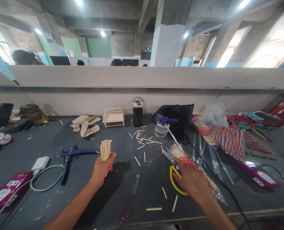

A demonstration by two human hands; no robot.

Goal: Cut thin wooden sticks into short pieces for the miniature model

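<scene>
My left hand [104,166] is closed around an upright bundle of short wooden sticks [105,149], held above the dark table. To the right, my right hand [191,177] lies over a clear plastic bag of wooden sticks [180,154] with red markings, its fingers stretched onto the bag and the thumb apart. Yellow-handled scissors [172,182] lie partly under that hand. Loose wooden sticks [142,140] are scattered between and beyond my hands, with a few more near the front edge. A small wooden stick-built model [113,117] stands at the back.
A blue plier-like tool [69,156], a white charger [40,164] and a purple power strip [10,191] occupy the left. Behind my right hand are a blue glue gun [166,120] on a jar [161,130], clear glue sticks [215,163] and patterned fabric [228,140]. A black cable [213,175] crosses the right.
</scene>
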